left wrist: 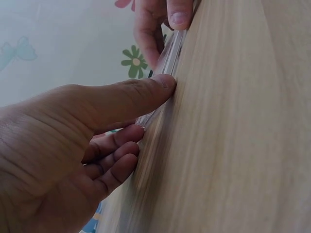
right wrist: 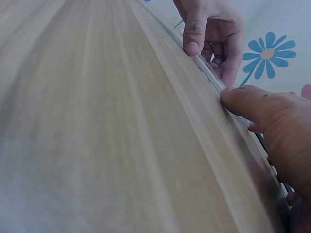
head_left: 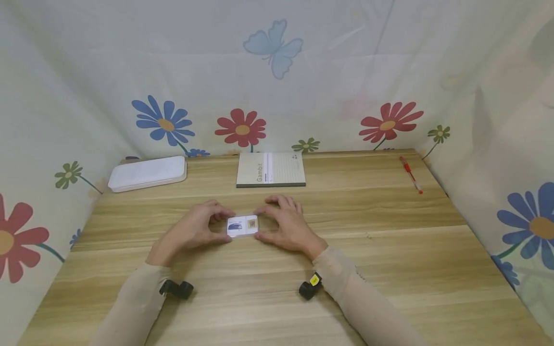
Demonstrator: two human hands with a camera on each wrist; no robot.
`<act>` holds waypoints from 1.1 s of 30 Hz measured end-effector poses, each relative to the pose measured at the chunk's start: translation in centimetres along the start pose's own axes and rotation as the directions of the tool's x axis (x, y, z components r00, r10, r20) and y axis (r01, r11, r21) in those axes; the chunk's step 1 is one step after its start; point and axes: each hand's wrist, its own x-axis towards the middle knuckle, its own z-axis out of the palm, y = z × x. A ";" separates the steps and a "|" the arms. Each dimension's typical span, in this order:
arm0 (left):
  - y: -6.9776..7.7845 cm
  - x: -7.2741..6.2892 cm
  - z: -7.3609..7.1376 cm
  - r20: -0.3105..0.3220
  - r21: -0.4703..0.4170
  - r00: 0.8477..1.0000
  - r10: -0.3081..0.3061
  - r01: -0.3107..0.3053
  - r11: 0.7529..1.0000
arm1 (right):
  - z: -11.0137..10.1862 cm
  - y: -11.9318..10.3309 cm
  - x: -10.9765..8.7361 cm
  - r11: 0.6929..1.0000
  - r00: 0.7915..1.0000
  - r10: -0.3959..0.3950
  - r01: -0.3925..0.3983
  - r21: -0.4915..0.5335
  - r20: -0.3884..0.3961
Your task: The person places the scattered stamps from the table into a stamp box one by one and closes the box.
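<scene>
A small flat case of clear plastic (head_left: 242, 226), with a white insert bearing two little pictures, lies low over the wooden table in the head view. My left hand (head_left: 196, 226) pinches its left end between thumb and fingers. At the right end, my right hand (head_left: 290, 224) grips it the same way, thumb on the near edge. From the left wrist, the case's clear side edge (left wrist: 173, 53) shows between both thumbs, close to the tabletop. The right wrist view also shows this thin edge (right wrist: 211, 75); whether it touches the wood I cannot tell.
Behind the hands, a notebook (head_left: 271, 169) marked "Gambit" lies at the table's back edge. A white oblong box (head_left: 147, 173) sits at the back left, and a red pen (head_left: 410, 174) at the back right. Flower-printed curtain (head_left: 329, 96) encloses the table's back and sides.
</scene>
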 end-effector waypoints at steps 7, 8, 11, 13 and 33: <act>-0.2 0.0 0.0 0.013 0.010 1.000 0.021 -0.021 1.000 | 0.1 0.1 0.0 1.000 1.000 -0.001 0.001 -0.001 0.008; -0.2 -0.1 0.0 0.014 0.009 1.000 0.020 -0.020 1.000 | 0.1 0.1 0.1 1.000 1.000 -0.002 0.002 -0.001 0.011; -0.3 -0.1 0.0 0.015 0.007 1.000 0.017 -0.017 1.000 | 0.1 0.1 0.1 1.000 1.000 -0.006 0.006 0.002 0.014; -0.3 -0.1 0.0 0.013 0.006 1.000 0.017 -0.017 1.000 | 0.1 0.1 0.2 1.000 1.000 -0.007 0.007 0.005 0.016; -0.2 -0.1 0.0 -0.003 0.031 1.000 0.015 -0.015 0.999 | -0.2 0.0 0.3 1.000 1.000 -0.009 0.009 0.009 0.017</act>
